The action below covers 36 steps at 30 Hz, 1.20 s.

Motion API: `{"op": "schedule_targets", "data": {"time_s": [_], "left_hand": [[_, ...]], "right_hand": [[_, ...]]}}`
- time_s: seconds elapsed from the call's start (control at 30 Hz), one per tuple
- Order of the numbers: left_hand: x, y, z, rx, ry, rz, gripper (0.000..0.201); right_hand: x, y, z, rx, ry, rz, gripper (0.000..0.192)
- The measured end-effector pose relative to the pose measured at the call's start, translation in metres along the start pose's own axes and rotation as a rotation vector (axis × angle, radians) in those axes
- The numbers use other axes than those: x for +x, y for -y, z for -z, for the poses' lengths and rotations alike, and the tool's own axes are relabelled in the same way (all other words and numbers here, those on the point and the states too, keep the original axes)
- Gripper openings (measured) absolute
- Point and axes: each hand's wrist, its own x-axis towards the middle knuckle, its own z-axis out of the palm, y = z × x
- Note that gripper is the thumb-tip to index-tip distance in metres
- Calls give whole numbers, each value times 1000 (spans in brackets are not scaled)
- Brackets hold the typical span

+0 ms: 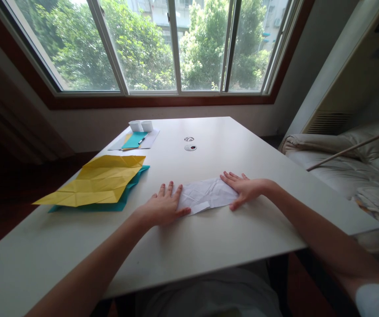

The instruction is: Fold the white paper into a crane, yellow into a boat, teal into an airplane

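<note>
We have both hands flat and spread, gripping nothing: the left hand presses the left end of the crumpled white paper, the right hand its right end. The paper lies near the middle of the counter, towards its near edge. If we push unevenly, we judge the wrinkled sheet could buckle, skew or tear along a crease. A sideways slide of the left hand might nudge the yellow folded sheet lying on the teal sheet, near the left edge.
</note>
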Motion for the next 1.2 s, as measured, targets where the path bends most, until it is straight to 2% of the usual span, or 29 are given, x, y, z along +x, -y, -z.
{"op": "schedule_targets", "data": {"time_s": [0.1, 0.2, 0.3, 0.43, 0.53, 0.67, 0.8, 0.93, 1.07, 1.13, 1.2], "left_hand": [[3, 6, 0, -7, 1, -31, 95], [10, 21, 2, 4, -19, -84, 96], [20, 41, 6, 8, -81, -131, 91], [30, 58, 8, -2, -230, -230, 71], [31, 60, 9, -56, -271, -308, 59], [27, 57, 11, -107, -230, -353, 63], [22, 54, 16, -108, -162, -314, 76], [18, 52, 19, -120, -129, -308, 81], [18, 57, 21, -173, -180, -398, 72], [20, 63, 21, -189, -230, -418, 68], [22, 69, 21, -184, -276, -383, 70]], "right_hand": [[1, 0, 0, -21, -8, 24, 123], [-2, 0, 4, -29, -57, 70, 122], [-7, 1, 11, 6, -135, 128, 114], [-9, 6, 17, 64, -202, 226, 93], [-9, 12, 18, 85, -230, 304, 68], [-11, 19, 19, 45, -282, 349, 40], [-11, 24, 20, -17, -371, 382, 34], [-10, 28, 19, -61, -530, 414, 32], [-11, 34, 18, 31, -678, 416, 29], [-11, 36, 18, 109, -748, 353, 27], [-9, 36, 18, 186, -822, 252, 26]]}}
